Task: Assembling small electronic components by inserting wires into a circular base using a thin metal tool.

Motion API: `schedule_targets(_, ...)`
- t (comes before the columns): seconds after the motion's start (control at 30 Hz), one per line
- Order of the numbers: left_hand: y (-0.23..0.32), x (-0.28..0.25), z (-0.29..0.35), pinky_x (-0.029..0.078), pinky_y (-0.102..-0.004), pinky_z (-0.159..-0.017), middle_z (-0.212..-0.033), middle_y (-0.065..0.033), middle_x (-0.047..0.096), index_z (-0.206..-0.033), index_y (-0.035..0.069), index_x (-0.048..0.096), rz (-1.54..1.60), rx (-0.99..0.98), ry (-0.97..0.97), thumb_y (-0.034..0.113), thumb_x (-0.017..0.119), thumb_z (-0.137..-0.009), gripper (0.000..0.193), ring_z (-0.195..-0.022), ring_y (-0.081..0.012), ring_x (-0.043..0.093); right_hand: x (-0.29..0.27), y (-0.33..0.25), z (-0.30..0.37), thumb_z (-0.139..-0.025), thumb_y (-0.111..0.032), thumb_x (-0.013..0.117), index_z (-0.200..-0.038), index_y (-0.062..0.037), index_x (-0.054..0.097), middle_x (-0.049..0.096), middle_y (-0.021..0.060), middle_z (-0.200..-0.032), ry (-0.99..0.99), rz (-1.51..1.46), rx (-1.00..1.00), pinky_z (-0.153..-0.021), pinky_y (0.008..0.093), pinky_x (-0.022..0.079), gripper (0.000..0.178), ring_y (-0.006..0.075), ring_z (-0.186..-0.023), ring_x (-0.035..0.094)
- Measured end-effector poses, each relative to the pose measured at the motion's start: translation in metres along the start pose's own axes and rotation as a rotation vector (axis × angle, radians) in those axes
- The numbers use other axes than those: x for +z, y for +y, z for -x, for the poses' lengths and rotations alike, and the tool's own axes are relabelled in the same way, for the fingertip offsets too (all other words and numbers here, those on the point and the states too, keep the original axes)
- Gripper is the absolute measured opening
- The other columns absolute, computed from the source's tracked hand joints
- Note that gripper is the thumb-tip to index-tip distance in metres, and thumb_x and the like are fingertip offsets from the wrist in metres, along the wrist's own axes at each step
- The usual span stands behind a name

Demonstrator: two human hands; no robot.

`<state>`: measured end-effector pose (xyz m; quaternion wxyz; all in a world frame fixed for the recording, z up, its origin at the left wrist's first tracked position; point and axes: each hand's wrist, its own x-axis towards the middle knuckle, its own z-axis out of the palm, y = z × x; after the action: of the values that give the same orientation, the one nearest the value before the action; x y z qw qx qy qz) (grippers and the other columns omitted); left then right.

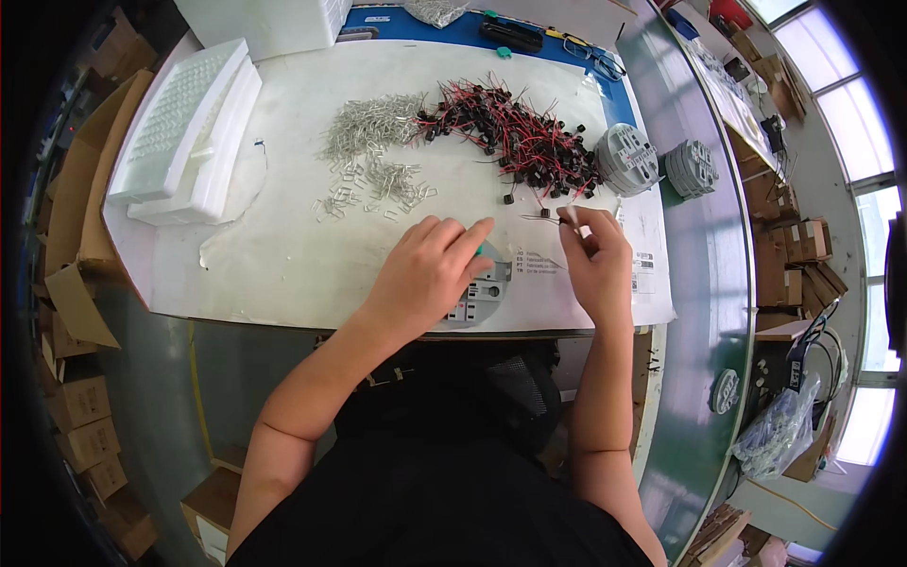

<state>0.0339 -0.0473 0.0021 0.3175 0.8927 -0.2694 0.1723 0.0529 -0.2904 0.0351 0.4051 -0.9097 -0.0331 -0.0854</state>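
My left hand [425,279] is bent over a round grey plastic disc [484,304] with white and dark fittings, near the table's front edge. A bit of green [480,250] shows between its thumb and forefinger; what they grip is mostly hidden. To the right, my right hand [597,260] pinches a small black wired component [564,221], with thin leads pointing left. Just beyond it spreads a heap of black components with red wires [520,132]. Bent silvery wire clips [373,128] lie piled to the left of that heap.
Stacked round grey discs [627,159] stand at the right, beside a glossy upright panel [694,283]. White foam trays [184,132] occupy the table's left end. Along the back, a blue mat [416,28] carries a black case [510,36] and glasses [595,55]. Cardboard boxes [90,416] line the left.
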Motion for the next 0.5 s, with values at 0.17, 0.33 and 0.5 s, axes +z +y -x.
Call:
schedule_targets(0.17,0.005,-0.024,-0.018,0.055,-0.0374,-0.093,-0.109,-0.0089,0.067,-0.141,0.004,0.065,-0.043,0.056,0.192,0.033,0.083,-0.093,0.059,-0.102,-0.0267,0.065,-0.009,-0.018,0.019,-0.092,0.008,0.072,-0.113,-0.0004,0.075,0.072,0.0066,-0.104,-0.001,-0.276,-0.067,-0.065,0.0244,0.048,0.023,0.0113,-0.074,0.062)
schedule_targets(0.33,0.02,-0.056,-0.022,0.057,-0.0317,-0.084,-0.107,-0.0085,0.075,-0.129,0.001,0.073,0.629,-0.162,-0.028,0.025,0.089,-0.09,0.048,-0.093,-0.0188,0.07,-0.002,-0.039,0.03,-0.087,0.015,0.075,-0.11,-0.0012,0.075,0.072,0.0076,-0.106,-0.072,-0.331,-0.412,-0.065,0.0237,0.047,0.028,0.0113,-0.075,0.062)
schedule_targets(0.5,0.028,-0.053,-0.013,0.057,-0.0279,-0.072,-0.091,-0.0076,0.076,-0.109,0.0,0.078,0.873,-0.344,-0.145,0.014,0.087,-0.091,0.024,-0.079,-0.0144,0.07,0.006,-0.046,0.037,-0.086,0.012,0.079,-0.107,-0.0015,0.075,0.072,0.0082,-0.104,-0.044,-0.372,-0.456,-0.067,0.0235,0.049,0.026,0.0111,-0.079,0.064)
